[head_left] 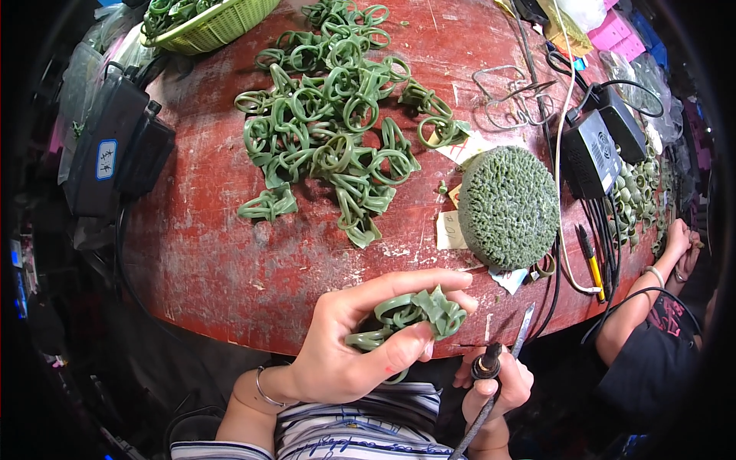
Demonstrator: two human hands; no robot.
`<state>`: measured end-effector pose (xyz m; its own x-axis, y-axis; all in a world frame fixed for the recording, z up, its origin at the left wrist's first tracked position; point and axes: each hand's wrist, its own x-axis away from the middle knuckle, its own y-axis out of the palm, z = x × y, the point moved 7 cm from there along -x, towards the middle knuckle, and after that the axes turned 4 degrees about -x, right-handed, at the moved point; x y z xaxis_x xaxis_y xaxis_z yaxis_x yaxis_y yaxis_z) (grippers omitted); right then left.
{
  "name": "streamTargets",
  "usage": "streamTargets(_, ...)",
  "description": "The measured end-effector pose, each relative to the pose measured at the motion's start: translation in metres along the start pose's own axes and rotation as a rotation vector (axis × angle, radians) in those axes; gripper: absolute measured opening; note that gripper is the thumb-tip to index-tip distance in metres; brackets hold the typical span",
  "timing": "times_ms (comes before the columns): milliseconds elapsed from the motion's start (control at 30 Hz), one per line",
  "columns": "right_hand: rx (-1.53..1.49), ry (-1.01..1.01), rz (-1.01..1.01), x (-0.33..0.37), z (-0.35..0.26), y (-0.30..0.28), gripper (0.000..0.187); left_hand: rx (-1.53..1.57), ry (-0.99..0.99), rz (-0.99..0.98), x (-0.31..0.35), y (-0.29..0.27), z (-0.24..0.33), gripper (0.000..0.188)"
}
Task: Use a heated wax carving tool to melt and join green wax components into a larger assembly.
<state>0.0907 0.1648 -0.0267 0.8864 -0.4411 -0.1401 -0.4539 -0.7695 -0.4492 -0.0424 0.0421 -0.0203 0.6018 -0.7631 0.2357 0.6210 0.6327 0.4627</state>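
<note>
My left hand (pixel 345 337) is closed around a small cluster of green rings (pixel 399 310), which look like wax, with a jagged flat piece at its thumb end. My right hand (pixel 512 383) grips a dark pen-like tool (pixel 486 364) with a grey cord running down from it. A flat silver blade (pixel 524 330) sticks up beside that hand; whether the fingers hold it too I cannot tell. Beyond my hands, a large pile of similar green rings (pixel 330 115) lies on the red table (pixel 207 253). Right of the pile sits a thick round green block (pixel 510 207) with a rough top.
A yellow-green basket (pixel 218 27) with green pieces stands at the far left. Dark boxes (pixel 115 153) sit at the left edge, black power adapters (pixel 594 153) at the right. Cables, a bent wire (pixel 510 100) and a yellow-handled knife (pixel 595 268) lie rightward, near another person's arm (pixel 636 303).
</note>
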Motion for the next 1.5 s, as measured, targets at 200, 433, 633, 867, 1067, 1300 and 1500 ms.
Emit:
streamTargets(200,0.002,0.011,0.000,-0.002,0.000,0.001,0.046,0.030,-0.004,0.023,0.000,0.000,-0.002,0.041)
streamTargets(433,0.067,0.025,0.000,-0.001,0.001,0.000,0.045,0.031,-0.035,0.019,0.001,-0.001,-0.002,0.041)
streamTargets(633,0.085,0.030,-0.009,-0.002,0.000,0.001,0.046,0.039,-0.019,0.014,0.001,-0.001,-0.001,0.041)
streamTargets(867,0.082,0.034,0.002,-0.002,0.000,0.000,0.045,0.080,-0.019,-0.016,0.001,0.000,-0.001,0.040)
streamTargets(1067,0.084,0.018,-0.004,-0.002,-0.001,0.001,0.044,0.091,-0.022,-0.007,0.002,0.000,0.000,0.039)
streamTargets(1300,0.051,0.033,0.007,-0.002,0.000,0.000,0.046,0.079,-0.022,-0.005,0.000,-0.001,-0.001,0.039)
streamTargets(1500,-0.296,0.289,0.150,-0.011,-0.009,0.005,0.061,0.136,0.007,-0.006,-0.001,0.007,-0.004,0.040)
